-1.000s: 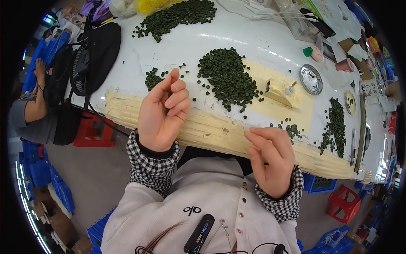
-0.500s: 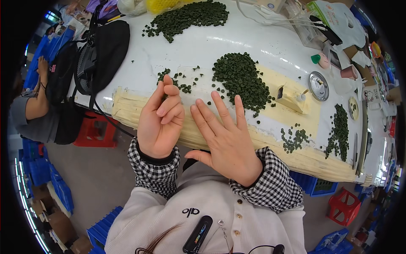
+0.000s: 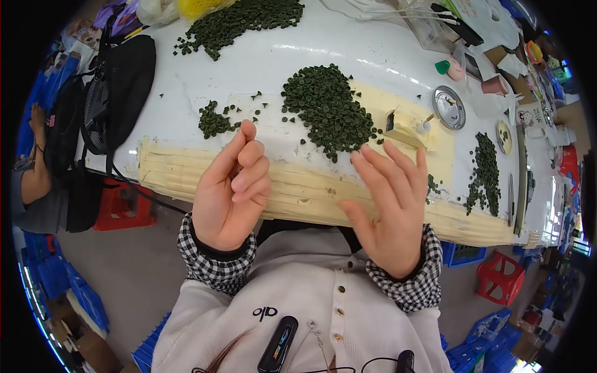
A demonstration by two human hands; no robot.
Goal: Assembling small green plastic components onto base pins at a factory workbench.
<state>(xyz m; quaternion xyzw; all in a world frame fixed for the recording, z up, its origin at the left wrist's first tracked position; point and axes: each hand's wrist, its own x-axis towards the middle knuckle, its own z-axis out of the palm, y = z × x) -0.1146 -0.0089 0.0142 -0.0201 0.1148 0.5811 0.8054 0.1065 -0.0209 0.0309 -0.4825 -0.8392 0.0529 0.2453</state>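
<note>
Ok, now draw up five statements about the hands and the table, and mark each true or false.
1. The left hand has bent fingers. True.
2. The right hand is clenched into a fist. False: the right hand is open, its fingers spread.
3. The black bag is left of the central heap of small dark green pieces. True.
4. The round metal dish is left of the tape-covered block. False: the dish is to the block's right.
5. Black-and-white gingham cuffs show on both sleeves. True.
</note>
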